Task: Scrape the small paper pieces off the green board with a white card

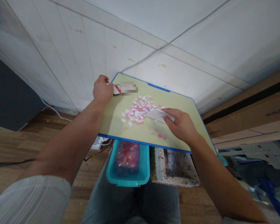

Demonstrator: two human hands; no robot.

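A thin white card [157, 115] is pinched between the thumb and fingers of my right hand [180, 123]. Its far end reaches the right side of a spread of small pink and white paper-like pieces [140, 109], which lie on a pale yellow board [177, 102] with a blue rim. At the board's far left edge, my left hand [103, 90] has its fingers curled. The thumb side is against a small flat red-and-white item [117, 89], partly blurred out. What the left fingers grip is hidden.
Under the board's near edge stand a teal plastic bin [128, 182] holding a bag of pink stuff and a speckled white box [177, 180]. A white wall [130, 40] with a cable rises behind. Cardboard boxes [254, 121] stand at the right.
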